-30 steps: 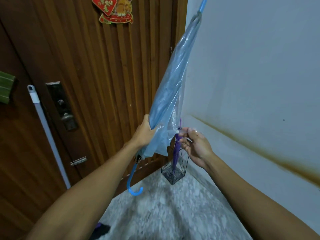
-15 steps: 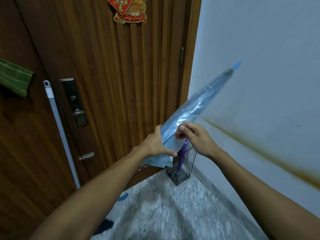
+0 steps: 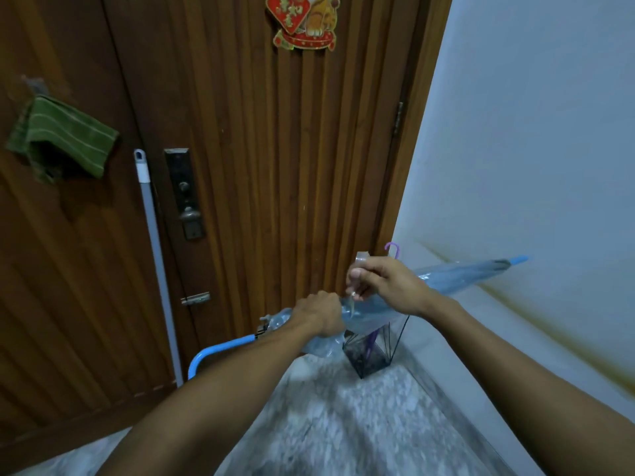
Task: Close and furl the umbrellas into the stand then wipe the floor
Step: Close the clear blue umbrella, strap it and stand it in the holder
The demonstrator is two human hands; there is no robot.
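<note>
Left hand (image 3: 321, 312), centre of frame: fingers curled round the gathered canopy of the clear blue umbrella (image 3: 457, 273), near its handle end. Right hand (image 3: 385, 281), just above and right of it: fingers pinching the umbrella's transparent closure strap (image 3: 361, 261), strap end sticking up above the knuckles. Umbrella lies nearly level across the middle of the frame; blue tip (image 3: 518, 259) points right against the white wall (image 3: 549, 132), blue hooked handle (image 3: 216, 352) hangs lower left below the left forearm. Canopy folded but loose, some plastic bunched under the left hand. Directly below the hands: black wire umbrella stand (image 3: 369, 359) on the speckled stone floor (image 3: 343, 424), in the corner where door meets wall. A purple umbrella stands in it; its hooked handle (image 3: 393, 249) shows above the right hand. Wooden slatted door (image 3: 257, 149) fills the upper centre, red and gold decoration (image 3: 304, 22) at the top, dark lock plate (image 3: 184, 192) left of centre. Grey mop pole (image 3: 154, 255) leans at the door's left. Green striped cloth (image 3: 62, 135) hangs upper left.
</note>
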